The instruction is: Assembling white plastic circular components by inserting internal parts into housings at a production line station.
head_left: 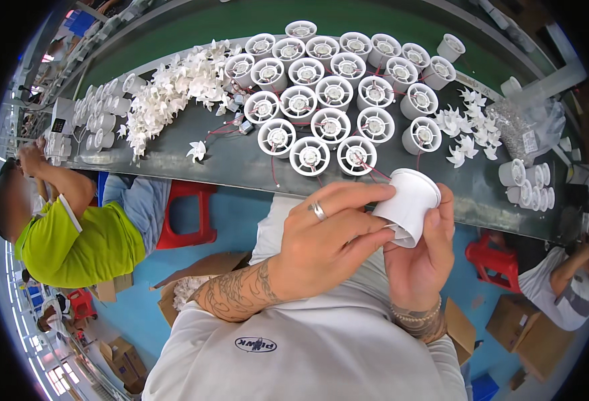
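Dk worktable (221,159) runs just beyond both hands. On it, fwd of hands: big grp of spoked wht cups (331,92); heap of wht bladed parts (174,93) lies farther L. R hand (418,264) grips held wht cup (411,204) (tilted) w/ thumb & fingers; L hand (331,230) bent, touching cup's side & lower rim, can't tell if gripping. Ring (318,210) on an L-hand finger.

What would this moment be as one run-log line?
right hand: holding white cup, tilted | left hand: touching it | bench: spoked white cups, white propeller-shaped pieces
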`<state>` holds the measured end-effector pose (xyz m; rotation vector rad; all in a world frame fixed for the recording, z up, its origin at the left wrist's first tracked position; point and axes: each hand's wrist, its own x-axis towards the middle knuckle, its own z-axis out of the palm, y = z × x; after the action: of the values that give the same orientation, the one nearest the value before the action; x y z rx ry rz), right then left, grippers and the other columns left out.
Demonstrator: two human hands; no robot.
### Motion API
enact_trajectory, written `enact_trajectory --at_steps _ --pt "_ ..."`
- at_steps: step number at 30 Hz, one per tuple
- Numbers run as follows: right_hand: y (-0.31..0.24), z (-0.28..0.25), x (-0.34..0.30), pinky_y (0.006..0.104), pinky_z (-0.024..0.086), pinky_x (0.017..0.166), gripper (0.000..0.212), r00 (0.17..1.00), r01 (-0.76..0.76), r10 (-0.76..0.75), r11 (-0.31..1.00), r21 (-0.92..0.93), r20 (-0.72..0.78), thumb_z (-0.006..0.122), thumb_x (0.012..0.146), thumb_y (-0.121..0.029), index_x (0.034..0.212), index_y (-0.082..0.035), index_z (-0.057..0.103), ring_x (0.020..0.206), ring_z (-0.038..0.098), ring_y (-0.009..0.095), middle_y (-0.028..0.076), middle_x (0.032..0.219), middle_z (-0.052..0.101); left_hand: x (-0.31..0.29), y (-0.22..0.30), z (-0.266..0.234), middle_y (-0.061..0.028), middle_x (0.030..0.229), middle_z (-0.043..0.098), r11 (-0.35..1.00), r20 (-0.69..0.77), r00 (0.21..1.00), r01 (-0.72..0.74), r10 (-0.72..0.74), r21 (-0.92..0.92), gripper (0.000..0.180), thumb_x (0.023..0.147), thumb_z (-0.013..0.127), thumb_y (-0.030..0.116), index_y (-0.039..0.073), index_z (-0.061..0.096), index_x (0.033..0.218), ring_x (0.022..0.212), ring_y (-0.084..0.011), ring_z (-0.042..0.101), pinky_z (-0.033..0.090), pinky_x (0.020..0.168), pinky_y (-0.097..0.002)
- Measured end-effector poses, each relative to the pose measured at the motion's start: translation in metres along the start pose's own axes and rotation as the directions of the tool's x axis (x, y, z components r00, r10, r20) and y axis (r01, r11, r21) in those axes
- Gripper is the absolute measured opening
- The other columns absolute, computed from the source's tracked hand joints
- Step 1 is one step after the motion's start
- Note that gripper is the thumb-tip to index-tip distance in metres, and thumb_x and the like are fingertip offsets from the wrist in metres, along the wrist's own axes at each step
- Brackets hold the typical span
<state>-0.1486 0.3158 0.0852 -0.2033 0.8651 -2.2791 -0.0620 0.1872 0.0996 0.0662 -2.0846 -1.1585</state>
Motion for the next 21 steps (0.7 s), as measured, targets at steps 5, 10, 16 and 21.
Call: enact_trajectory --at_steps 5,10,16,21 --pt "-0.002 0.002 -0.002 0.0426 0.052 0.09 0.036 0.999 0.02 -0.016 0.996 -0.087 0.041 0.053 0.097 -0.025 0.127 -0.009 0.04 0.113 0.057 0.028 0.016 0.126 0.053 -0.003 0.003 0.004 -0.0198 0.102 0.065 0.938 0.001 0.966 0.25 -0.257 -0.238 0.029 0.069 0.081 -0.005 0.0 0.053 0.072 0.091 -0.0235 0.069 0.059 0.074 -0.0331" --pt "-0.001 -0.003 -0.002 0.0413 0.052 0.09 0.036 0.997 0.056 -0.049 0.988 -0.142 0.052 0.053 0.097 -0.025 0.126 -0.008 0.04 0.113 0.057 0.028 0.017 0.126 0.053 0.002 -0.002 0.003 -0.0182 0.105 0.063 0.967 0.035 0.978 0.211 -0.208 -0.144 0.032 0.068 0.082 -0.004 0.002 0.05 0.071 0.089 -0.0212 0.068 0.058 0.073 -0.0318" --pt "-0.005 -0.005 0.003 0.0383 0.052 0.087 0.036 0.996 -0.028 0.023 0.998 -0.059 -0.083 0.049 0.098 -0.024 0.127 -0.004 0.042 0.111 0.058 0.026 0.016 0.125 0.053 0.014 -0.006 0.004 -0.0149 0.108 0.064 0.958 0.16 0.957 0.262 -0.242 -0.12 0.036 0.068 0.083 0.002 0.005 0.048 0.075 0.089 -0.0196 0.067 0.054 0.071 -0.0292" --pt "-0.014 -0.01 0.001 0.0397 0.053 0.086 0.036 0.975 -0.193 0.191 0.981 -0.007 -0.116 0.05 0.098 -0.026 0.126 -0.004 0.044 0.109 0.059 0.026 0.015 0.122 0.055 0.014 -0.01 0.0 -0.0137 0.108 0.063 0.942 0.287 0.905 0.335 -0.314 -0.025 0.038 0.067 0.086 0.009 0.007 0.05 0.08 0.087 -0.0217 0.065 0.054 0.074 -0.0318"
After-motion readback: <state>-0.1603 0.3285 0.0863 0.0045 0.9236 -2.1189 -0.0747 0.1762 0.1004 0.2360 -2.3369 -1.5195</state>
